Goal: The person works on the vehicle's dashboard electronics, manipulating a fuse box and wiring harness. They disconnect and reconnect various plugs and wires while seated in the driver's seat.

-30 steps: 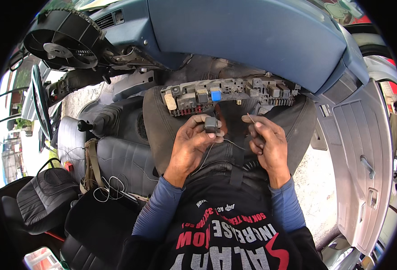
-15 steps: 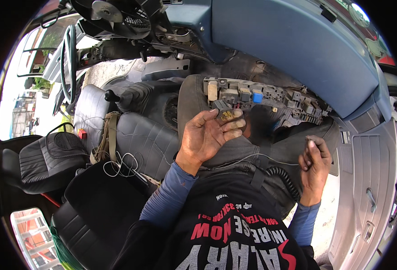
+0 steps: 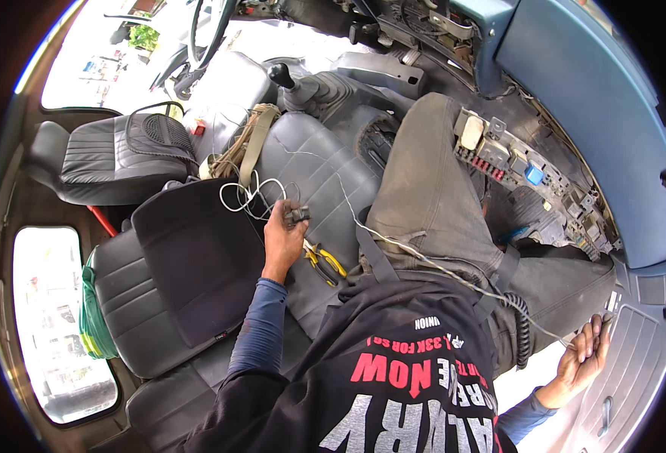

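Note:
My left hand (image 3: 284, 234) grips a small dark relay (image 3: 297, 214) over the seat, beside a coiled white cable (image 3: 238, 196). Just below it lie yellow-and-black pliers (image 3: 324, 263) on the seat. My right hand (image 3: 582, 355) is closed near the door, with a thin pale wire (image 3: 461, 281) running to its fingers across my lap from the seat. A long fuse and relay board (image 3: 516, 170), with red fuses and a blue relay (image 3: 534, 174), rests across my legs.
Grey seats (image 3: 144, 317) fill the left, with a green cloth (image 3: 95, 317) by a window and tan straps (image 3: 256, 140). A gear lever (image 3: 280, 75) and steering wheel (image 3: 218, 26) are above. The blue dashboard (image 3: 575, 83) and grey door panel (image 3: 624, 377) are at right.
My view has swung left. My left hand has moved left from above my lap to over the seat with the relay. My right hand has moved down and right toward the door.

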A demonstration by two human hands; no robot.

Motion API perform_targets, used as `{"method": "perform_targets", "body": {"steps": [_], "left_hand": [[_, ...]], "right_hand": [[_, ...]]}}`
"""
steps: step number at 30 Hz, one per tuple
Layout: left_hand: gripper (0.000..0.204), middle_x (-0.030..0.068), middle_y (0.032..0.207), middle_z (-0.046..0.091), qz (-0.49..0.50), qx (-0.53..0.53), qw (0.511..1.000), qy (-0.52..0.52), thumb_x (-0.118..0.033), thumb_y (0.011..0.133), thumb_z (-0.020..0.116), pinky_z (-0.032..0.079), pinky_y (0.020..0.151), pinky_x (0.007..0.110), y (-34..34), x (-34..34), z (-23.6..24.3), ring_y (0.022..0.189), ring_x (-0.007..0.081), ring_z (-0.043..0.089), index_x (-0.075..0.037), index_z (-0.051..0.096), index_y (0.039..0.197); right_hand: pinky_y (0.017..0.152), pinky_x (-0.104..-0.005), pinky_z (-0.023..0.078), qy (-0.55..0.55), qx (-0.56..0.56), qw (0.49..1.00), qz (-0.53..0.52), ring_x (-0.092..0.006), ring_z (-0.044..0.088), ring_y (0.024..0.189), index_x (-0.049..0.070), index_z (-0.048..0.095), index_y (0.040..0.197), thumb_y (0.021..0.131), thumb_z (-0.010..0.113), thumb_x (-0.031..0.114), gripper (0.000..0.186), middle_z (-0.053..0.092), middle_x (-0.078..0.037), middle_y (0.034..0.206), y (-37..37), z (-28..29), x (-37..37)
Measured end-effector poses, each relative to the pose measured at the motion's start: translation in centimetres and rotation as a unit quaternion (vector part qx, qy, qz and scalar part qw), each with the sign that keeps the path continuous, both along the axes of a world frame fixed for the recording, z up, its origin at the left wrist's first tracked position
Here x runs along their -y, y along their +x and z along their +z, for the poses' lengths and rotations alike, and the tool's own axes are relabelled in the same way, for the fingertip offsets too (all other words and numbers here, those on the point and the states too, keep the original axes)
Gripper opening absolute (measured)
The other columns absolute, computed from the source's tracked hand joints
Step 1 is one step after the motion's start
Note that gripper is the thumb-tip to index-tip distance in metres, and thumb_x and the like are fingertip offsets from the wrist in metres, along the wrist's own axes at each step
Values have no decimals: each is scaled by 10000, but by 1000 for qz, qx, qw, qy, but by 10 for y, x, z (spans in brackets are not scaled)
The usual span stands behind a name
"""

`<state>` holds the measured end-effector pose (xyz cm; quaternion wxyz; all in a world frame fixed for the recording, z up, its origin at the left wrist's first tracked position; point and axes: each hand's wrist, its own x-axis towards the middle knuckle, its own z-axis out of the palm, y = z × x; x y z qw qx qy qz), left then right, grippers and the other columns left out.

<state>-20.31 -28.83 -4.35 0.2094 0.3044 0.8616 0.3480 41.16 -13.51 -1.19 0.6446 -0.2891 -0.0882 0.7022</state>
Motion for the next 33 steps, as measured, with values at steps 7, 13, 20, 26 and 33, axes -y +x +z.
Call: {"method": "perform_targets", "body": {"steps": [7,13,20,26,33], "left_hand": [[419,142,1043,773,-8,-50,992,-117,48,814,794,597,860,398,11,12,-8,957,282,765,-38,637,1192],[528,180,1240,698,-97,-176,966,-162,23,791,764,561,962,451,9,-15,28,1091,338,706,-36,646,1303],[304,100,1037,743,-161,-133,977,-42,10,905,733,561,870,349,63,-62,52,904,208,703,-7,717,1208],[349,155,1082,710,-349,-115,930,1,-186,883,858,548,887,437,128,-91,75,1009,342,691,-44,730,1176],[406,172,1101,692,-479,-134,861,-111,-222,885,859,523,913,484,137,-100,79,1061,408,661,-49,702,1217]], "right_hand": [[405,-203,428,-26,21,999,21,-78,399,608,-77,468,1266,1138,516,83,210,459,-97,992,-11,15,17],[340,-198,399,-73,30,995,67,-56,392,537,-37,506,1203,1084,584,95,194,465,-70,946,-43,29,55],[391,-210,320,-144,127,977,91,-42,364,525,-14,619,1056,991,711,130,183,496,-25,793,-83,33,73],[415,-226,311,-123,233,964,24,-46,314,505,-58,675,1209,1049,695,231,330,360,64,648,-72,31,82],[442,-266,280,-367,339,848,-174,-69,281,494,-5,665,1335,1173,456,385,472,430,32,700,-29,-52,154]]}}
